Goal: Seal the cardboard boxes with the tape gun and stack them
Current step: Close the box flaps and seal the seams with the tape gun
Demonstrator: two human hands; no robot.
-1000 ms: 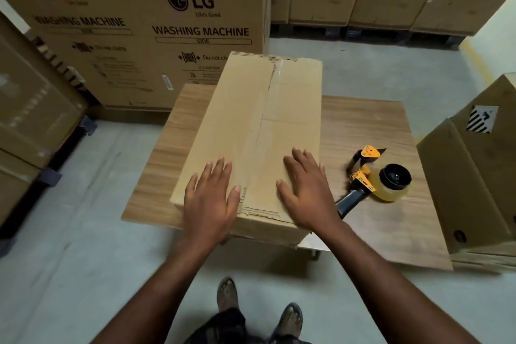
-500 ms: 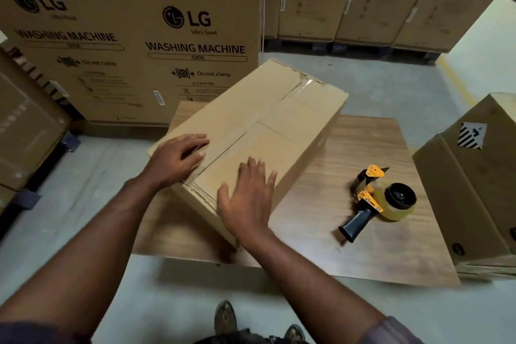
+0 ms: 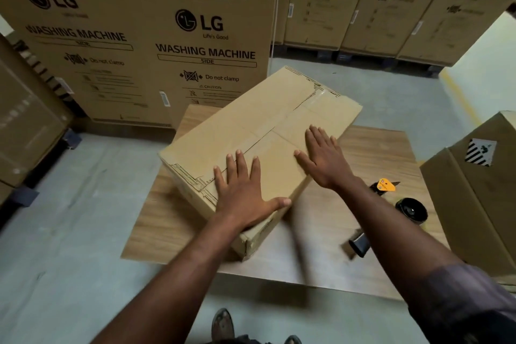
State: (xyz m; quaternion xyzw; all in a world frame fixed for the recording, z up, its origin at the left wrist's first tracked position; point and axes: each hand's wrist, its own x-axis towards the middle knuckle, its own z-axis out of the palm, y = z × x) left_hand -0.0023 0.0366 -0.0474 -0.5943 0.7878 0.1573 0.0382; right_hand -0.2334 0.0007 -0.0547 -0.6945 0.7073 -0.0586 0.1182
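We've got both hands flat on the box (image 3: 265,126), which sits skewed on the counter (image 3: 167,232). Left hand (image 3: 243,195): fingers (image 3: 240,162) spread across the seam at the near end. Right hand (image 3: 325,162): fingers (image 3: 315,137) spread, further along. Tape gun (image 3: 410,209) lies on the counter right of our right fingers, apart.

- The tape gun (image 3: 412,211) lies half hidden behind the right forearm (image 3: 396,234); only its yellow guard, its roll and the black end of its handle show.
- A blurred streak crosses the surface (image 3: 173,226) beside the near corner of the cardboard box (image 3: 265,131).
- The side box (image 3: 480,204) is cut off by the right edge.
- The fine print under "CAUTION" on the washing machine carton (image 3: 156,45) is too small to read.
- The shoes (image 3: 223,325) are cut off by the bottom edge.
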